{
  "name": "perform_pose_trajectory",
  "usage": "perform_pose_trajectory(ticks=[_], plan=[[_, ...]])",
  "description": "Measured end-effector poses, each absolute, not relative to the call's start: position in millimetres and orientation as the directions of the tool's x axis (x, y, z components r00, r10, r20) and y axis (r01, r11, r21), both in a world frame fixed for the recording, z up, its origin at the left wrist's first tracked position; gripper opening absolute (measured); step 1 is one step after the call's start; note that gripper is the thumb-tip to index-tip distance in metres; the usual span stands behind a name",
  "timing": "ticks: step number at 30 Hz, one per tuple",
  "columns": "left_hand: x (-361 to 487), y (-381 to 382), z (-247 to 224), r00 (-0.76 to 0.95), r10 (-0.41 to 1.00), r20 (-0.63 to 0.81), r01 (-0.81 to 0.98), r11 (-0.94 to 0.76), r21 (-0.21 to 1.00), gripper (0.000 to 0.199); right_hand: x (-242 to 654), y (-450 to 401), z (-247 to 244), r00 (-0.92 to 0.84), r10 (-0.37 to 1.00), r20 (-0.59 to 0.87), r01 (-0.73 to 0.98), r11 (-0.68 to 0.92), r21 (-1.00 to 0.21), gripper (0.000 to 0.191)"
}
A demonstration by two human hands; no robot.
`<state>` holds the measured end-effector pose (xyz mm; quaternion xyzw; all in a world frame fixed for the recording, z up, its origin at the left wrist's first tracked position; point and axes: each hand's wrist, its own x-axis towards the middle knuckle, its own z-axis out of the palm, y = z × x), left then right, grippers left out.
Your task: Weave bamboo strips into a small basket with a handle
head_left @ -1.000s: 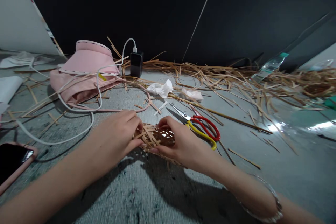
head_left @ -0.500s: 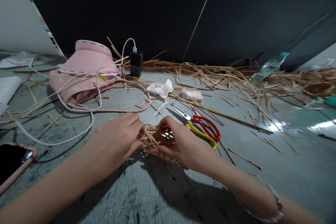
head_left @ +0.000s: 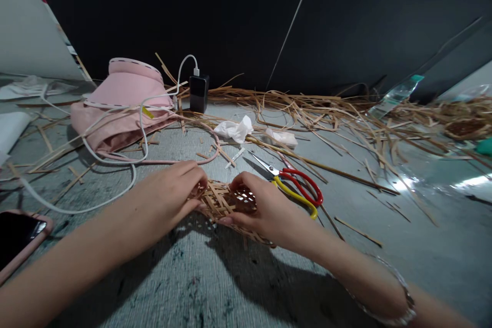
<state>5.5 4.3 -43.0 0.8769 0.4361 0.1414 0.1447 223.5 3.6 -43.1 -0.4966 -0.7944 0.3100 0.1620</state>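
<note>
A small openwork piece of woven bamboo strips [head_left: 219,199] lies between my two hands, low over the grey table. My left hand [head_left: 177,188] pinches its left end with thumb and curled fingers; the fingertips are partly hidden. Wrapped round its right part, my right hand [head_left: 265,205] has the thumb on the near side and the fingers on the far side. Light shows through the gaps in the weave under that hand. Just beyond my right hand lie scissors [head_left: 290,179] with one red and one yellow handle, blades pointing away to the left.
A pink sun visor [head_left: 128,97] with white cables stands at the left, beside a black power bank [head_left: 199,93]. A phone [head_left: 21,241] lies at the left edge. Crumpled tissue [head_left: 236,129], loose strips [head_left: 307,105] and a plastic bottle [head_left: 397,96] lie toward the dark wall.
My left hand has shifted slightly left along the woven piece, showing more of the weave. My right hand stays in nearly the same place.
</note>
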Motion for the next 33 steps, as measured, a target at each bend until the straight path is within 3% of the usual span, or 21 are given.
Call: perform_pose_trajectory(ticks=[11, 14, 19, 25, 33], plan=[[-3, 6, -40, 0.589, 0.798, 0.126, 0.731, -0.593, 0.337, 0.016, 221, 5, -41, -0.439, 0.892, -0.103, 0.706, 0.272, -0.653, 0.034], [-3, 3, -38, 0.562, 0.804, 0.195, 0.759, -0.594, 0.265, 0.019, 222, 5, -42, -0.423, 0.901, -0.097, 0.709, 0.263, -0.654, 0.035], [1, -8, -27, 0.525, 0.813, 0.253, 0.824, -0.559, 0.088, 0.007, 223, 7, -46, -0.425, 0.901, -0.082, 0.704, 0.273, -0.655, 0.035], [10, -18, -20, 0.460, 0.886, 0.057, 0.888, -0.458, -0.052, 0.015, 223, 8, -44, -0.420, 0.903, -0.091, 0.726, 0.274, -0.630, 0.039], [18, -23, -15, 0.264, 0.956, -0.124, 0.960, -0.273, -0.060, 0.016, 224, 8, -46, -0.417, 0.905, -0.082, 0.740, 0.286, -0.609, 0.040]])
